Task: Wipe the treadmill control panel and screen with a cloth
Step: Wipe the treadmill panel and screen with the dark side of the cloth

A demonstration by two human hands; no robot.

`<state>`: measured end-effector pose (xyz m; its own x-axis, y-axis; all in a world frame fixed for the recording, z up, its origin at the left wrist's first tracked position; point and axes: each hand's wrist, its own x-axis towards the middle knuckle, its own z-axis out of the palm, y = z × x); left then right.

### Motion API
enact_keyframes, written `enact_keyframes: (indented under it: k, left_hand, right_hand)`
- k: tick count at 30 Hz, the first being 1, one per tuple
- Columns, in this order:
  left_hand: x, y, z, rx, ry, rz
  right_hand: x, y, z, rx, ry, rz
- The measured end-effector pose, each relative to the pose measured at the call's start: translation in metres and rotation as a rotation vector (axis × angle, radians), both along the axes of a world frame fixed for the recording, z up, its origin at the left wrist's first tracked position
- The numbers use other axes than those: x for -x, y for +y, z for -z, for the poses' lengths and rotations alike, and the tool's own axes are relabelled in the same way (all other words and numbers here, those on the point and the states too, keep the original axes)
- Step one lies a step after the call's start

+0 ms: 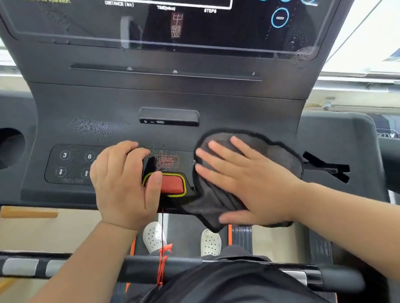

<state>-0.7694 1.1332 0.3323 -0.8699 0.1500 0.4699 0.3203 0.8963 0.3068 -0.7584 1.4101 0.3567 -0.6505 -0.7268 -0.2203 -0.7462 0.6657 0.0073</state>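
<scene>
The black treadmill control panel fills the middle of the view, and the glossy screen stands above it, with droplets on both. A dark grey cloth lies on the panel's lower right part. My right hand presses flat on the cloth with straight, spread fingers. My left hand is at the panel's lower middle, its fingers curled round a small black object. Its thumb lies on the left end of the red, yellow-rimmed safety key. What the black object is cannot be made out.
Number and incline buttons sit left of my left hand, and a round cup holder lies farther left. A red cord hangs from the key to the black handlebar. White shoes stand on the belt below.
</scene>
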Motion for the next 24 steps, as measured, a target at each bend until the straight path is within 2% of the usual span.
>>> enact_keyframes:
  k: [2,4,7,9,14,16,18,21,24]
  left_hand:
    - [0.000,-0.001,0.000,0.006,-0.007,0.004]
    - [0.000,-0.001,0.001,0.009,-0.004,0.005]
    - [0.001,-0.001,0.002,0.011,-0.011,0.008]
    - [0.001,-0.002,0.003,0.015,-0.012,0.015]
    - [0.000,-0.001,0.000,0.004,-0.006,0.019]
    - [0.000,0.000,-0.001,0.003,-0.017,0.016]
    - [0.001,0.000,-0.002,0.006,-0.026,0.022]
    - [0.001,-0.001,-0.002,0.005,-0.030,0.027]
    - [0.001,-0.001,-0.001,0.007,-0.020,0.035]
  right_hand:
    - [-0.009,0.026,0.000,0.010,-0.012,-0.123]
    - [-0.009,0.052,0.000,0.074,-0.026,-0.108]
    - [0.001,0.071,-0.003,0.188,-0.047,0.099]
    - [0.007,0.052,-0.007,0.238,-0.075,0.277]
    - [0.011,-0.045,0.001,0.160,0.059,0.603]
    - [0.008,-0.064,0.004,0.131,0.059,0.584]
    - [0.000,-0.063,0.005,0.114,0.034,0.459]
    - [-0.019,-0.029,0.008,0.045,0.031,0.210]
    - [-0.019,0.017,0.006,0.015,0.068,0.178]
